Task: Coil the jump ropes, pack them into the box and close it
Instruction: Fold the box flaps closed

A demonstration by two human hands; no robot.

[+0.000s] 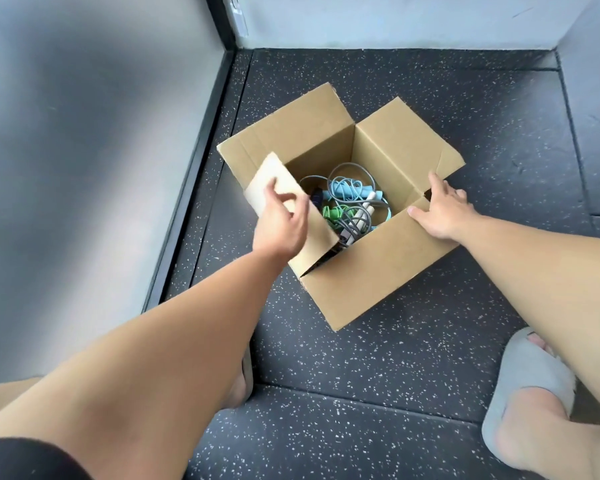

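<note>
I am wearing the single wide-angle camera on my head, and it is looking forward and steeply down at the floor (395, 358) ahead of my feet. It is sitting close, at arm's reach: the box (378, 271) is filling the middle of the frame, seen from above so its inside is showing. My left hand (281, 223) is showing left of centre, my right hand (444, 209) right of centre. A slipper (520, 375) is edging the bottom right, and the wall (395, 22) is closing the top.
</note>
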